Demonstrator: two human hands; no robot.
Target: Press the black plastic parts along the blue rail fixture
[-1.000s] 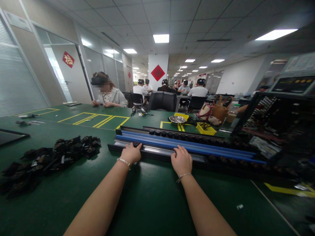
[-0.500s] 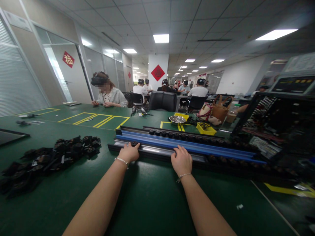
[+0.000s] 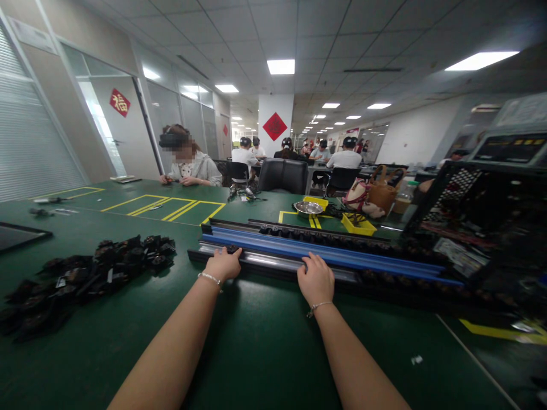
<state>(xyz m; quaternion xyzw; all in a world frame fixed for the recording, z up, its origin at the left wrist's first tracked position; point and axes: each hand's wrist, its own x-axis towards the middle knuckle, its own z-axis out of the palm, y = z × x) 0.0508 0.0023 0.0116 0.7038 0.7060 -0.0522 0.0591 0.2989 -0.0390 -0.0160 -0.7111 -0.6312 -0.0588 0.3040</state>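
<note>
A long black rail [image 3: 216, 261] with a shiny silver channel [image 3: 273, 261] lies across the green table in front of me. My left hand [image 3: 223, 265] is closed at its left end, thumb and fingertips around a small black part [image 3: 232, 249] sitting in the channel. Farther right, my right hand [image 3: 317, 279] grips the rail's near side, its fingers bent over the edge; the fingertips are partly hidden. Directly behind runs a blue rail [image 3: 265, 239]. Several black parts [image 3: 393, 279] line the rail's right portion.
A heap of black parts [image 3: 115, 265] lies to the left, by a dark tray [image 3: 21, 236]. Beyond the rails are a metal bowl [image 3: 308, 209] and a yellow bin [image 3: 358, 225]. A dark perforated rack [image 3: 453, 193] stands right. Across the table sits a person [image 3: 199, 168].
</note>
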